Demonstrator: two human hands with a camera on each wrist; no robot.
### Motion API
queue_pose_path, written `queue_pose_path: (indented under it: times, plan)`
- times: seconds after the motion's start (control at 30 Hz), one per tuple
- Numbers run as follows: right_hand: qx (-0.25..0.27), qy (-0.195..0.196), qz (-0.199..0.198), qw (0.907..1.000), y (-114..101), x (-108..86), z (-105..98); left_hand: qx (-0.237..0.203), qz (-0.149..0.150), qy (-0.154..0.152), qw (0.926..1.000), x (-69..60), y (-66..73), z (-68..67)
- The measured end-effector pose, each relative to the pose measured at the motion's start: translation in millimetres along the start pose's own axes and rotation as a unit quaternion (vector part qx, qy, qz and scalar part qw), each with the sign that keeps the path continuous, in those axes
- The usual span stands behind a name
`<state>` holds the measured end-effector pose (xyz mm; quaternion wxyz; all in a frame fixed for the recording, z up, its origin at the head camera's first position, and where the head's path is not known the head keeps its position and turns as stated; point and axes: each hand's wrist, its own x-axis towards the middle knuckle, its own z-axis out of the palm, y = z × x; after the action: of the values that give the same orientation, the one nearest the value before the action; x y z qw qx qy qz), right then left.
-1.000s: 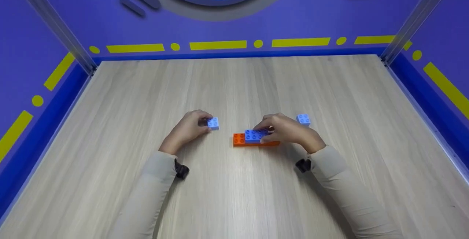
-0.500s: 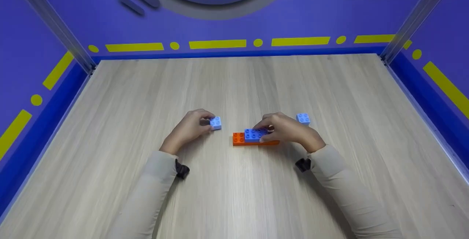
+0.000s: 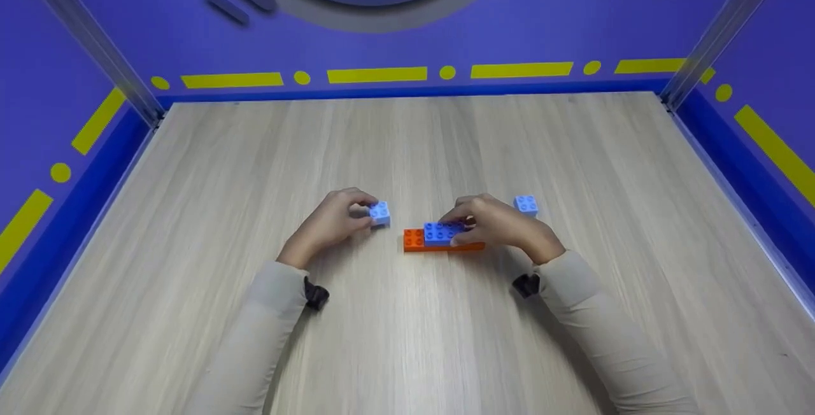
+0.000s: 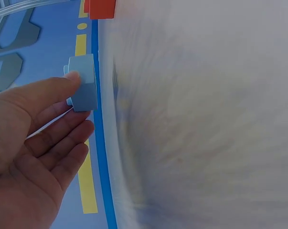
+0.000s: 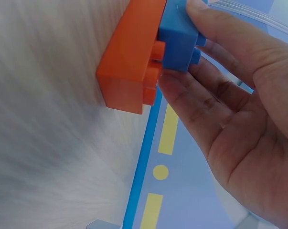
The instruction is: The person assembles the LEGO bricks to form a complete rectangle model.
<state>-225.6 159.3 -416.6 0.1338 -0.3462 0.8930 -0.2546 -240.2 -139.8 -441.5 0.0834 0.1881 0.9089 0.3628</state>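
Observation:
My left hand (image 3: 337,216) pinches a small light blue building brick (image 3: 380,213) between thumb and fingers. In the left wrist view the thumb lies on the studded side of this brick (image 4: 84,86). A longer blue brick (image 3: 439,232) sits on the middle of a long orange brick (image 3: 414,240), which lies on the table. My right hand (image 3: 496,221) holds the blue brick by its sides. The right wrist view shows bare studs at the near end of the orange brick (image 5: 127,71). My right fingers hide part of both bricks.
A second light blue brick (image 3: 526,205) stands on the wooden table (image 3: 407,326) just beyond my right hand. Purple-blue walls (image 3: 407,46) with yellow marks enclose the table at the back and both sides.
My left hand has moved slightly right with the light blue brick, nearer the orange brick. The right hand and its bricks have stayed in place.

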Motion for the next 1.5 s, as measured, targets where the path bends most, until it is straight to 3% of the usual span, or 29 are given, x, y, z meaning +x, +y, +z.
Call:
queue_pose_path:
  times: [0.57, 0.87, 1.23, 1.5]
  plan:
    - [-0.005, 0.007, -0.005, 1.0, 1, -0.4, 1, 0.001, 0.07, -0.019, 0.9974, -4.2, 20.5, 5.3]
    - [-0.004, 0.009, -0.01, 0.9999, 0, 0.0, 1, 0.006, 0.12, -0.023, 0.9925, -4.0, 28.8, 10.3]
    - [0.001, 0.009, -0.011, 0.9999, 0, 0.3, 0, 0.023, 0.135, -0.028, 0.9903, -2.2, 31.4, 17.6]
    - [0.003, 0.011, -0.008, 0.9999, 3, -0.1, 2, 0.024, 0.109, -0.044, 0.9928, -2.9, 34.1, 22.4]
